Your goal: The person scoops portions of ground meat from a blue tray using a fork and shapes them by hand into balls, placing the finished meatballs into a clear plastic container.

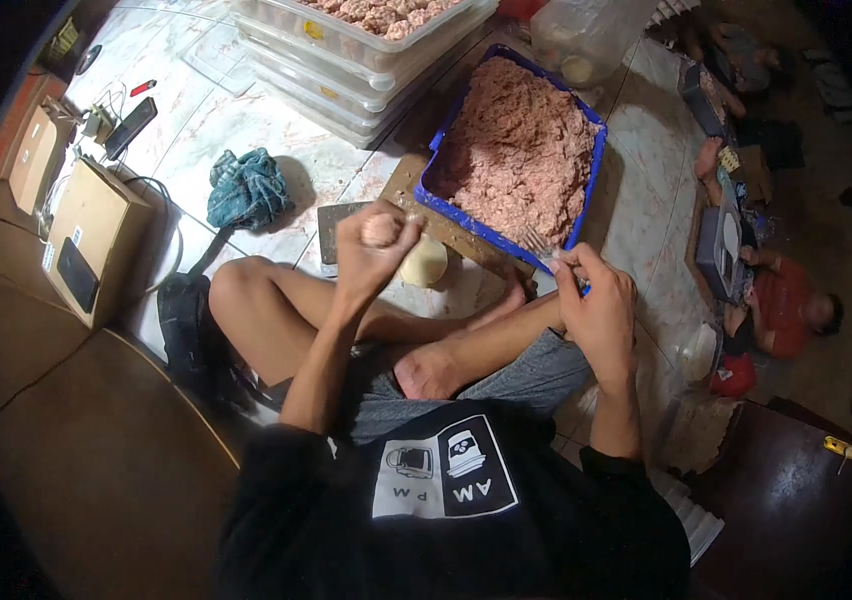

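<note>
My left hand (368, 259) is closed around a lump of ground meat mixture (381, 229), which bulges out at the top of the fist. My right hand (597, 300) holds a metal fork (537, 243) with its tines at the near edge of the meat mixture. That pink mixture (520, 142) is heaped in a blue plastic tray (471, 229), which rests tilted in view on a brown board (405, 180). Below my left fist stands a small pale, cream-coloured container or lump (424, 262); its kind is unclear. A flat grey scale-like device (336, 232) lies partly behind the left hand.
Stacked clear plastic boxes (366, 82), the top one holding meat balls, stand beyond the tray. A teal cloth (248, 187), phones (131, 127) and a cardboard box (96, 232) lie left. Other people (786, 307) sit by dark trays (718, 247) at the right.
</note>
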### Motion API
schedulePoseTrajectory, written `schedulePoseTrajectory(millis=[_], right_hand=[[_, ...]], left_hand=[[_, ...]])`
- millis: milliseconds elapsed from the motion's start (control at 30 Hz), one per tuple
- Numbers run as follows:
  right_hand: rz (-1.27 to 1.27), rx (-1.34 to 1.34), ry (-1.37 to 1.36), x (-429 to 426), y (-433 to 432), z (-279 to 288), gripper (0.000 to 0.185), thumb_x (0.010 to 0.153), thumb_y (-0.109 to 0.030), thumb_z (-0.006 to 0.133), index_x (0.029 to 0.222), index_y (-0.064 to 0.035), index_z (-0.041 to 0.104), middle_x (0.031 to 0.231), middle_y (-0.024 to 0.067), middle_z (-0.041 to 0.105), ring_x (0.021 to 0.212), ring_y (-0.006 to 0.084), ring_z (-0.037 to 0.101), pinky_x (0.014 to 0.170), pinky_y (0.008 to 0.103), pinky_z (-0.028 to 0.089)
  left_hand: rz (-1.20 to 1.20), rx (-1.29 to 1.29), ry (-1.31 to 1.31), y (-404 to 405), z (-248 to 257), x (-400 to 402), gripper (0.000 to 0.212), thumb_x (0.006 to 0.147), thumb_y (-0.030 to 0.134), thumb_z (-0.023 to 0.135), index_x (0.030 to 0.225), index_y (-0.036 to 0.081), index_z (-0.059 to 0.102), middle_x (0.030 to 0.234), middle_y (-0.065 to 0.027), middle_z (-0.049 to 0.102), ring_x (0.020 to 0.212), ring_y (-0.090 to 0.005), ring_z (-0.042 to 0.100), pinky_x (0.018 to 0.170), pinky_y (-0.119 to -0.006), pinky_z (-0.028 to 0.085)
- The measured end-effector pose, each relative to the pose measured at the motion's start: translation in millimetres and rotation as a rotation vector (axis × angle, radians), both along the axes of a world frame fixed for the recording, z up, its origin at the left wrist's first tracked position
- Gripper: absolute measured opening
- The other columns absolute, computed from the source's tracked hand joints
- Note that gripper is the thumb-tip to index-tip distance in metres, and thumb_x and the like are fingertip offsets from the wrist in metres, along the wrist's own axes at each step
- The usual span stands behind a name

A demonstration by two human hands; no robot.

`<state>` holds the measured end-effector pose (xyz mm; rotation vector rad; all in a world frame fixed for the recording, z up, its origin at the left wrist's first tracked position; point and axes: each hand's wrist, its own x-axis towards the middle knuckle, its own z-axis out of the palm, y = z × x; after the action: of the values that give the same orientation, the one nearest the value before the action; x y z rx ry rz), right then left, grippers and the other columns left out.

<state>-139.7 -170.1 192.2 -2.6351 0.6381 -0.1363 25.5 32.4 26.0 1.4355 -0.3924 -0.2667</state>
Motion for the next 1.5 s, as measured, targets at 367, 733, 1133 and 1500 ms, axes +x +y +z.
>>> schedulePoseTrajectory(millis=[367,733,1133,1500], right_hand=[[0.093,-0.02,-0.004,30.2,-14.3,-26.4,0.019,0.096,-0.018,0.068,0.094,0.0005,0.062,0.085,0.0254,0.069,0.085,0.0499,0.066,0.073,0.0566,0.05],[0.084,0.086,0.024,20.8,0.0,-38.9,0.023,0.094,-0.021,0.075,0.105,-0.001,0.069,0.089,0.0242,0.071,0.083,0.0443,0.071,0.073,0.0495,0.054],[0.042,0.288,0.146,29.6,50.1,-160.0,0.033,0.083,-0.025,0.084,0.105,-0.0025,0.073,0.091,0.0228,0.075,0.086,0.0426,0.072,0.074,0.0507,0.052],[0.044,0.272,0.063,50.7,56.4,-220.2,0.023,0.087,-0.021,0.078,0.093,-0.0004,0.071,0.087,0.0242,0.07,0.085,0.0472,0.067,0.076,0.0552,0.052]], left_hand=[[0.289,-0.078,0.115,16.4,7.0,14.3,0.025,0.088,0.012,0.089,0.084,0.003,0.066,0.067,0.0014,0.062,0.058,-0.0053,0.052,0.054,-0.024,0.044],[0.412,-0.131,-0.14,44.9,8.7,50.2,0.02,0.089,0.008,0.086,0.083,0.004,0.068,0.071,0.0,0.064,0.051,-0.0055,0.052,0.045,-0.024,0.04],[0.009,0.592,-0.227,45.9,-63.9,53.1,0.028,0.081,0.007,0.077,0.108,-0.001,0.072,0.09,-0.0195,0.071,0.077,-0.0258,0.069,0.07,-0.037,0.055],[0.106,0.922,-0.515,39.3,-60.5,38.6,0.032,0.073,0.021,0.086,0.1,0.008,0.075,0.108,-0.0182,0.06,0.106,-0.0378,0.058,0.086,-0.048,0.05]])
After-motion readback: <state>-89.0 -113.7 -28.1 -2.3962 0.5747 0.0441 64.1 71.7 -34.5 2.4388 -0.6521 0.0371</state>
